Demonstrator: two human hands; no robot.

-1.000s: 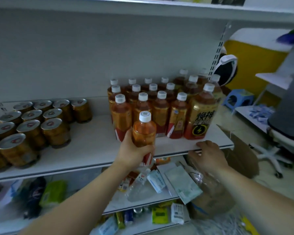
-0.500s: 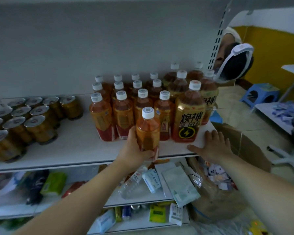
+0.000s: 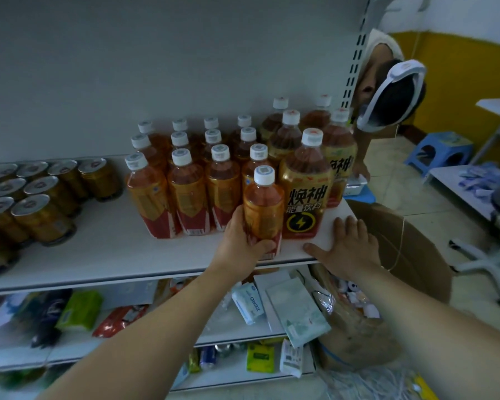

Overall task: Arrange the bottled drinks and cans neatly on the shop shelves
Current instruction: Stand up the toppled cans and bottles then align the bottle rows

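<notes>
My left hand (image 3: 240,243) grips a small orange tea bottle (image 3: 263,206) with a white cap, standing upright on the white shelf (image 3: 98,255) near its front edge. Behind it stand rows of the same small tea bottles (image 3: 185,192). Just to its right are larger gold energy-drink bottles (image 3: 305,192) with black lettering. My right hand (image 3: 345,249) lies flat, fingers spread, on the shelf's front right corner and holds nothing. A cluster of gold cans (image 3: 41,194) with silver lids fills the shelf's left end.
Below, a lower shelf (image 3: 243,333) carries packets, tissue packs and a box marked ZERO. A plastic bag (image 3: 352,336) and an open cardboard box (image 3: 410,249) stand at right. Another person wearing a head device (image 3: 390,93) leans past the shelf's end. A blue stool (image 3: 439,151) is on the floor.
My left hand has carried the small bottle up from the shelf edge and set it beside the large gold bottle. My right hand moved from the edge onto the shelf corner and flattened.
</notes>
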